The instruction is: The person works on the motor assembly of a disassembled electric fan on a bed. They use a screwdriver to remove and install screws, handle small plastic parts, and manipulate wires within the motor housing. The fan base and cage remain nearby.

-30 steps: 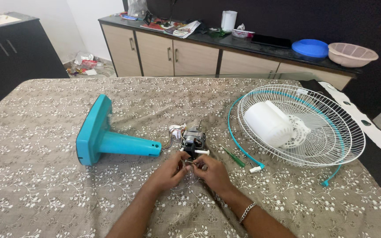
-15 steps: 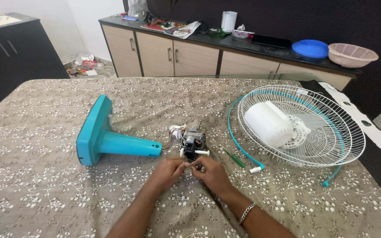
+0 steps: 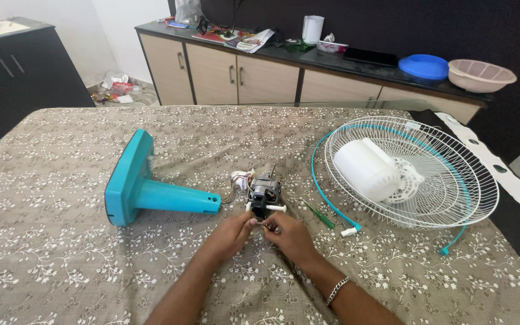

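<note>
Both hands, left hand (image 3: 231, 232) and right hand (image 3: 290, 236), are pinched together on a small part at the near end of the motor (image 3: 265, 195), which is laid on the table (image 3: 61, 265) between the teal stand (image 3: 145, 195) and the grille (image 3: 446, 180).

Your bench cloth (image 3: 61, 271) is grey-brown with white flowers. The fan stand (image 3: 145, 192) is turquoise, the fan guard (image 3: 446, 180) white with a turquoise rim.
</note>
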